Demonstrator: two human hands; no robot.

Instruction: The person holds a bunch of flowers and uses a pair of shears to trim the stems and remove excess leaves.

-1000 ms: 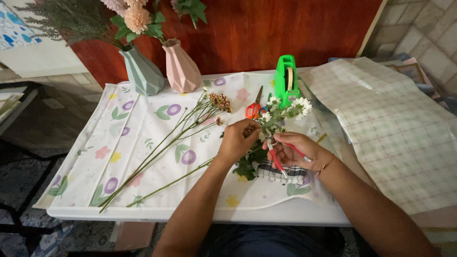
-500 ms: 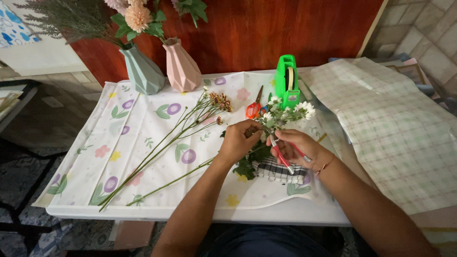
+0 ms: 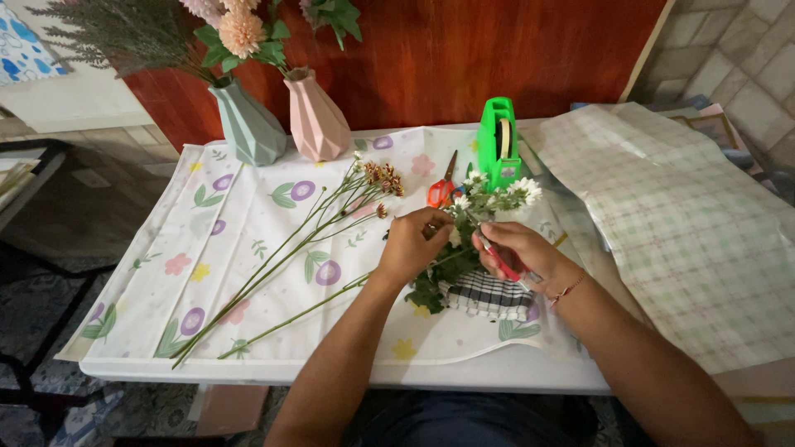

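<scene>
1. A black-and-white checked cloth point(image 3: 489, 295) lies nearest, on the floral sheet covering the bench point(image 3: 348, 372).
2. The right hand point(image 3: 515, 251) is curled shut, pinching a thin red tool point(image 3: 499, 261); the left hand point(image 3: 411, 244) grips the small bunch of white flowers point(image 3: 489, 199) just above the cloth.
3. Long loose stems point(image 3: 281, 257) lie to the left.
4. Behind the bunch are orange-handled scissors point(image 3: 440, 190) and a green tape dispenser point(image 3: 499, 149).
5. Farthest stand a teal vase point(image 3: 247, 128) and a pink vase point(image 3: 315, 124).
</scene>
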